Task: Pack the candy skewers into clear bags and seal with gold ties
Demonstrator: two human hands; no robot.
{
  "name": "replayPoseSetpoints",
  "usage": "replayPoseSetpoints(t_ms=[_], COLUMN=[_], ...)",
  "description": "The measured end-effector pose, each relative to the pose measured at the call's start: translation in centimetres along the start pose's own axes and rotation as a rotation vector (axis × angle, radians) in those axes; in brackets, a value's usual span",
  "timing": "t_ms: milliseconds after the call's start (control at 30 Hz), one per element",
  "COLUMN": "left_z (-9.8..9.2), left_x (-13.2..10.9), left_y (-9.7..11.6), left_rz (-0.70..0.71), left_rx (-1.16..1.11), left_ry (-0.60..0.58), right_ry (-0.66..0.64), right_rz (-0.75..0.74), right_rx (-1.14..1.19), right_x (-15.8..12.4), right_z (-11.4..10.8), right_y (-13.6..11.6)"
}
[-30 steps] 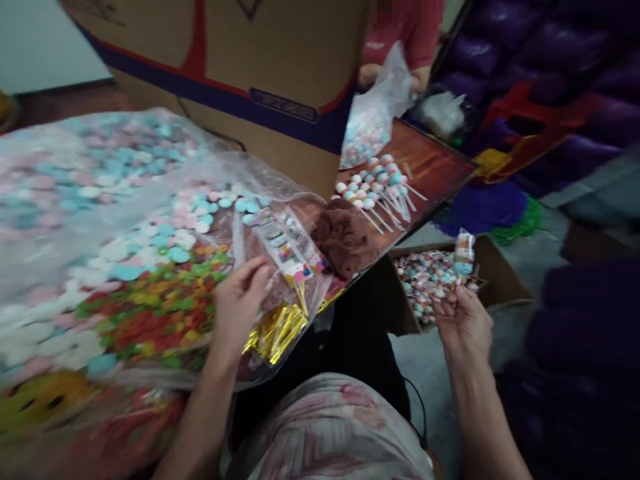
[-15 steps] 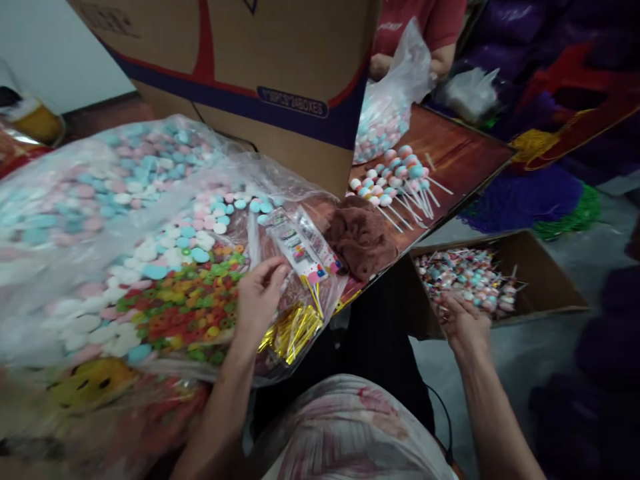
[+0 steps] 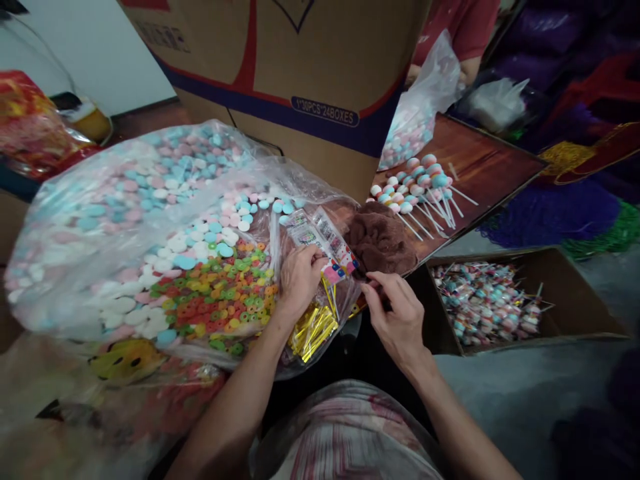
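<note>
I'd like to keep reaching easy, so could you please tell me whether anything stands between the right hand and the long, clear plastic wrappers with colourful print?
Nothing visible does: the right hand is close to the wrappers' lower end. The crumpled brown cloth lies just beyond that gap, not visibly across it.

Reads "1*30PCS*24BOXES" in pale characters on the rounded dark-blue label (image 3: pixel 325 113) of the big brown carton (image 3: pixel 280 60), beyond the left hand (image 3: pixel 301 280) and forward-left of the right hand (image 3: pixel 399 313). Marked too with a block of dark print (image 3: pixel 163 37), well forward-left of both hands, too blurred to make out. Bears also, beyond the label, part of a pointed outlined emblem (image 3: pixel 298 25). Printed too finely to read on the packets (image 3: pixel 324 225) at the left hand's fingers.
</note>
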State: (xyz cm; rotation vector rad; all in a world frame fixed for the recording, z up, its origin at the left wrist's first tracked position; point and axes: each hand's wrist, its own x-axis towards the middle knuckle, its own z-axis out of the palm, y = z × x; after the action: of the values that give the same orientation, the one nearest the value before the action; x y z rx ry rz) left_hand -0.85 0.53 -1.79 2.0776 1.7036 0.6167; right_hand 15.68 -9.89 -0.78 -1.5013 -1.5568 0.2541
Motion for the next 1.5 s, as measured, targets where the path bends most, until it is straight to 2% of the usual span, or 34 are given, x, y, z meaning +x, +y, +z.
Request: replayPoseSetpoints(t_ms=[133,300,400,500,567,600,733,767,833,900,1067,1167,1367,1500], left_z=[-0.9,-3.3,-4.2,-3.8,-3.3,-3.0,-2.8,-2.9,-3.2,-3.6,-3.5,-3.0,-2.3,-2.1], left_x=[-0.6,-2.2,-3.2,-4.1,-4.6,-4.8,-5.0,-4.8,-4.0,-3.3,-2.9,-3.2,-2.8,-2.7], left_y=[-0.2,0.3,1.2,2.1,2.5,2.6,3.1,3.2,3.3,3.5,3.7,3.5,4.0,4.9], left_rz=[-0.016,-0.015,0.016,-0.035,-0.160,-0.249,-0.649,-0.738,-0.881,-0.959,-1.004,-0.981,-0.786,-0.743], left_rx=[-0.135,-0.260,-0.364,-0.515,-0.709,-0.842,-1.497,-1.644,-1.869,-1.995,-2.126,-2.113,-1.911,-1.809], left_ry=[0.021,0.164,0.179,0.234,0.266,0.237,-0.181,-0.230,-0.209,-0.159,-0.208,-0.197,0.036,0.199], right_ry=[-0.041,-0.080,-0.140,-0.214,-0.198,-0.172,-0.142,-0.156,-0.176,-0.175,-0.151,-0.153,-0.155,-0.140], right_rz=[-0.021,0.083,0.250,0.420,0.488,0.506,0.501,0.491,0.461,0.427,0.395,0.384,0.341,0.334], right_rx=[-0.015,0.051,0.279,0.602,0.712,0.723,0.688,0.684,0.671,0.642,0.586,0.565,0.528,0.518], right_x=[1.1,2.1,2.8,3.5,3.8,3.9,4.2,4.3,4.4,4.4,4.7,4.8,4.9,4.7], right_z=[1.6,2.6,3.2,3.6,3.7,3.6,3.0,2.9,2.7,2.5,2.0,1.6,1.6,1.8], right_y=[-0.8,-1.2,-1.9,-2.9,-3.5,-3.6,-3.6,-3.5,-3.4,-3.4,-2.9,-2.5,-1.5,-1.1])
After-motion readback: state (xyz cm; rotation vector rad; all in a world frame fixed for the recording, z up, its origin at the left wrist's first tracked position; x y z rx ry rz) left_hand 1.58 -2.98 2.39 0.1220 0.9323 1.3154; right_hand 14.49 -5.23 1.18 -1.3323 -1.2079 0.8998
